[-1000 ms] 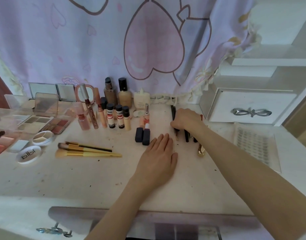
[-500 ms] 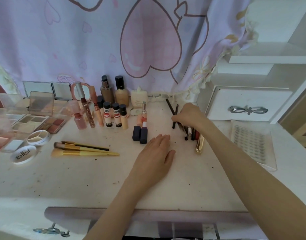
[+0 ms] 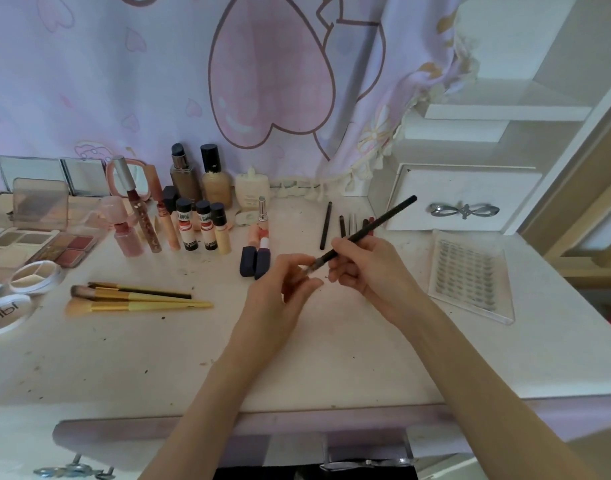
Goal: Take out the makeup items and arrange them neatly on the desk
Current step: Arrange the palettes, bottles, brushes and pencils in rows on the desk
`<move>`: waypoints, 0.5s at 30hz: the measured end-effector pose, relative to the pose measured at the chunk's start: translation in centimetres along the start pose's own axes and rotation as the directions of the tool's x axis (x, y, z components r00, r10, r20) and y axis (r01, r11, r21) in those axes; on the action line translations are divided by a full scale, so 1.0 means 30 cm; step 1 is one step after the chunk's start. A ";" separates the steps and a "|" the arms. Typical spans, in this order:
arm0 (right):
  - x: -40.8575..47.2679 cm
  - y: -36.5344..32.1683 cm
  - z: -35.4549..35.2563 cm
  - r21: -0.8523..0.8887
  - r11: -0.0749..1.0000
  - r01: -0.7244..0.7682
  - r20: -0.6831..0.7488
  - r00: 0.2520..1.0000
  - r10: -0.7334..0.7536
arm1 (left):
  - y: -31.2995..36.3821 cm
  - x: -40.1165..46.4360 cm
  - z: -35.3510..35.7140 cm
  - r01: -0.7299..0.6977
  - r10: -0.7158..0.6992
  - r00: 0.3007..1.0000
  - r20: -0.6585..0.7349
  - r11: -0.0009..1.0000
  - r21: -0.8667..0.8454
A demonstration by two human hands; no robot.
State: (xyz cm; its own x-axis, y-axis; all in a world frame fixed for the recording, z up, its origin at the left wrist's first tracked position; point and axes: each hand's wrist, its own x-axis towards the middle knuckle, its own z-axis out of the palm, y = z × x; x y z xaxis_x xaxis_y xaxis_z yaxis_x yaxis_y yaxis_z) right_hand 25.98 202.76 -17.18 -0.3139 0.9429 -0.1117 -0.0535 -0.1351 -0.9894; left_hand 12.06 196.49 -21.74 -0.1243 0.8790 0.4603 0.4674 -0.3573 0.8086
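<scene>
Black slender brush (image 3: 366, 228): light, stiff, roll-prone. Right hand (image 3: 366, 268) grips mid-handle; left hand (image 3: 283, 289) pinches its bristle tip.

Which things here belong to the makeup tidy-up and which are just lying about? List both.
Job:
- thin black brush, held by right hand, left hand pinching its tip
- black pencils
- gold-handled brushes
- small bottles
- palettes

Lying about:
- heart curtain
- white drawer box
- lash tray
</scene>
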 end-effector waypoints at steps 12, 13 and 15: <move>-0.139 -0.059 -0.069 -0.872 0.166 0.461 0.308 0.780 -0.545 | 0.019 -0.005 -0.008 -0.012 0.008 0.999 -0.040 0.996 -0.090; -0.131 -0.054 -0.061 -0.884 0.101 0.457 0.377 0.823 -0.425 | 0.022 -0.006 -0.008 -0.025 0.022 0.999 -0.025 0.994 -0.106; -0.123 -0.039 -0.044 -0.871 0.176 0.460 0.410 0.875 -0.258 | 0.025 -0.008 -0.013 -0.036 0.033 0.999 -0.018 0.986 -0.164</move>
State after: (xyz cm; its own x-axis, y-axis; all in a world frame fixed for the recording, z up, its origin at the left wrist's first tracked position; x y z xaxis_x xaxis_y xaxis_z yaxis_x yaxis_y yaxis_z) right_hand 28.44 199.83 -15.73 -0.6492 0.7350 0.1958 0.6716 0.6747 -0.3060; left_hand 12.12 195.90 -21.09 -0.1247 0.8607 0.4936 0.3214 -0.4356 0.8408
